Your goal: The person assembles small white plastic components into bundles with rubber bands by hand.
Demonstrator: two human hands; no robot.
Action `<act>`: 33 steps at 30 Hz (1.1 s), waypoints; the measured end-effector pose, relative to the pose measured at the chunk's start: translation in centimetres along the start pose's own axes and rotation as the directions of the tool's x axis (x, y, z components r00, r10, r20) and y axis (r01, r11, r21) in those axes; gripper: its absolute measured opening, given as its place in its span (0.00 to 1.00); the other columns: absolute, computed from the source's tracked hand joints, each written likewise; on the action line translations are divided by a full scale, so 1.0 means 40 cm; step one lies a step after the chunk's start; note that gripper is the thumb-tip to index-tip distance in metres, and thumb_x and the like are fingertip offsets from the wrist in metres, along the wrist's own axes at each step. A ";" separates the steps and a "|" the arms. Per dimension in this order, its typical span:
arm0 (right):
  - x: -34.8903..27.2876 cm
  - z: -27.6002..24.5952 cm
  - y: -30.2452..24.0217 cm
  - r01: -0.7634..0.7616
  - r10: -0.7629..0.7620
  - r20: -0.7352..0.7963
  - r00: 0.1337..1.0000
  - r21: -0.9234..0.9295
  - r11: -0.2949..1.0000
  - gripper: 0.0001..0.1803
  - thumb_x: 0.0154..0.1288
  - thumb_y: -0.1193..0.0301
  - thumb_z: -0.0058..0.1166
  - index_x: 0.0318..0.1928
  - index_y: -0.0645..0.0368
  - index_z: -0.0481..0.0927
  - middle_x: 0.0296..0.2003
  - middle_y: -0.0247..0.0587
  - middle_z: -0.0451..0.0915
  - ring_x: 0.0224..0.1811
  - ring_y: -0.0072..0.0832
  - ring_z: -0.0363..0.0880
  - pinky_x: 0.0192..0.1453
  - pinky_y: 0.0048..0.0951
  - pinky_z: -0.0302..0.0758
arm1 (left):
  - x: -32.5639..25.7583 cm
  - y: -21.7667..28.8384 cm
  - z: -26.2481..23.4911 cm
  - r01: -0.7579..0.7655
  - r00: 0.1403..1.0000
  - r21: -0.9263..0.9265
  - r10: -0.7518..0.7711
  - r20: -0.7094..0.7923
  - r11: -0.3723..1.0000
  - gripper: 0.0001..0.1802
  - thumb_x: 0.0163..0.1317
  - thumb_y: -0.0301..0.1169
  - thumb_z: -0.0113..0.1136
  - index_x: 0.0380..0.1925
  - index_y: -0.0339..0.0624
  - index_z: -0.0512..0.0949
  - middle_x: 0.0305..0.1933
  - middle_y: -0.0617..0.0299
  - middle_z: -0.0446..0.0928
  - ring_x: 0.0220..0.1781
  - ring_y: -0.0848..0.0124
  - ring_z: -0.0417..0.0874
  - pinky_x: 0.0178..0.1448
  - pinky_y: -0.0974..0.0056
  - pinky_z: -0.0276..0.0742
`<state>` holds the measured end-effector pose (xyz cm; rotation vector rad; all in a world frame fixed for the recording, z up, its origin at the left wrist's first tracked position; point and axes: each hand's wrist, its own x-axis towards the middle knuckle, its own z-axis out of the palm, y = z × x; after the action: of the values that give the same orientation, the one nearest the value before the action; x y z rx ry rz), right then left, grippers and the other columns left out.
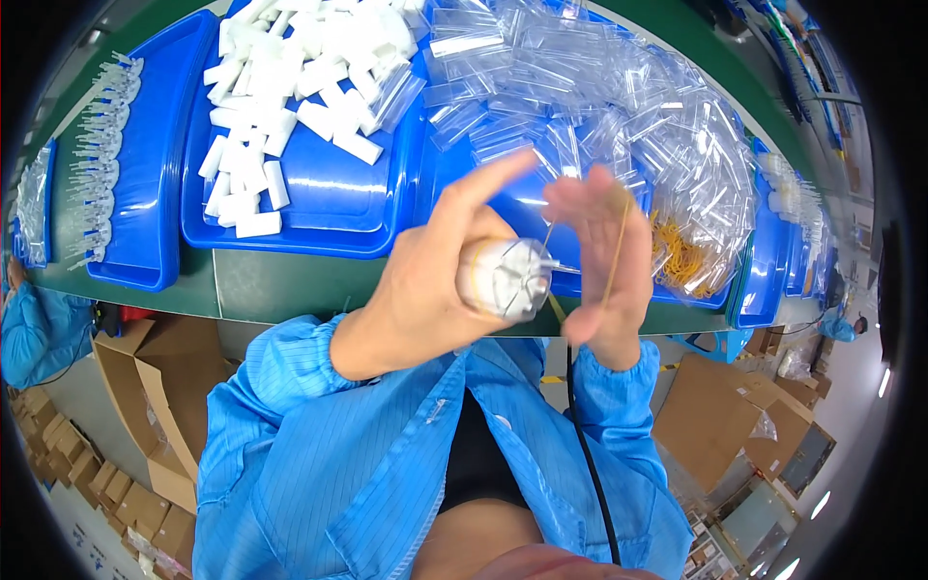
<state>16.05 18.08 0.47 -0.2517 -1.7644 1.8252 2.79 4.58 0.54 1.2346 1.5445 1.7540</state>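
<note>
My left hand [425, 280] is wrapped around a round bundle [507, 280] of white pieces in clear plastic, its end facing up and its index finger stretched out. A yellowish band seems to circle the bundle under my fingers. Just to the right, my right hand [609, 251] is raised, slightly blurred, with a yellow rubber band [616, 253] stretched between its fingers and thumb. Beyond both hands, clear plastic sleeves [580, 72] are heaped in a blue tray. More yellow rubber bands [681, 253] lie in a pile at that tray's near right corner.
White foam blocks [309, 77] fill much of a blue tray [329, 198] on the left. Farther left, a blue tray [150, 193] bears a row of clear, thin-stemmed pieces [101, 159]. Cardboard boxes [155, 387] stand below the green table [280, 285]. A black cable [583, 435] hangs before me.
</note>
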 end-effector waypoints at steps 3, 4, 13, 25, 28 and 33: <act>0.023 0.000 -0.051 0.280 -0.062 0.362 0.930 -0.590 0.757 0.53 0.36 0.55 0.80 0.65 0.60 0.71 0.56 0.46 0.77 0.56 0.41 0.77 0.60 0.37 0.71 | 0.009 -0.002 -0.008 0.141 0.971 0.349 -0.199 0.134 0.926 0.65 0.46 0.24 0.74 0.78 0.44 0.37 0.35 0.53 0.82 0.36 0.54 0.86 0.36 0.55 0.81; 0.025 0.014 -0.051 0.305 -0.054 0.395 0.917 -0.606 0.735 0.47 0.39 0.59 0.81 0.62 0.60 0.74 0.54 0.45 0.79 0.53 0.41 0.77 0.57 0.37 0.72 | 0.004 -0.003 -0.006 0.142 0.971 0.348 -0.199 0.134 0.927 0.65 0.46 0.24 0.74 0.78 0.44 0.37 0.35 0.53 0.82 0.36 0.54 0.86 0.36 0.55 0.81; 0.002 0.037 -0.039 0.108 -0.051 0.137 0.989 -0.450 0.886 0.27 0.45 0.76 0.73 0.49 0.59 0.79 0.48 0.43 0.81 0.48 0.40 0.77 0.51 0.36 0.74 | 0.005 0.008 -0.013 0.154 0.971 0.172 -0.181 0.157 0.973 0.58 0.46 0.23 0.73 0.77 0.42 0.50 0.49 0.48 0.79 0.51 0.54 0.83 0.53 0.56 0.80; -0.004 -0.026 -0.068 0.030 0.046 0.199 0.979 -0.363 0.931 0.37 0.46 0.68 0.77 0.59 0.61 0.78 0.59 0.47 0.75 0.60 0.42 0.73 0.63 0.40 0.71 | -0.030 -0.009 -0.064 0.258 0.961 -0.218 -0.227 0.158 0.941 0.49 0.46 0.30 0.81 0.68 0.36 0.66 0.65 0.53 0.72 0.65 0.62 0.75 0.68 0.57 0.72; -0.004 -0.028 -0.059 -0.025 0.100 0.232 0.967 -0.306 0.952 0.38 0.48 0.63 0.76 0.60 0.64 0.77 0.61 0.51 0.75 0.61 0.44 0.74 0.64 0.41 0.72 | -0.030 -0.012 -0.073 0.206 0.956 -0.103 -0.178 0.233 0.973 0.51 0.44 0.33 0.82 0.69 0.39 0.66 0.63 0.53 0.73 0.63 0.63 0.76 0.68 0.56 0.72; -0.013 -0.029 -0.059 0.069 0.085 0.312 0.946 -0.452 0.889 0.40 0.46 0.59 0.77 0.59 0.63 0.78 0.59 0.48 0.77 0.58 0.43 0.77 0.61 0.37 0.75 | -0.027 -0.004 -0.089 0.112 0.953 0.018 -0.112 0.281 0.994 0.53 0.42 0.34 0.82 0.70 0.41 0.65 0.58 0.54 0.77 0.58 0.63 0.79 0.66 0.58 0.73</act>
<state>17.72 18.70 2.47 -0.1428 -2.4263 1.4881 0.21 1.92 0.25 1.3067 1.4199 1.4351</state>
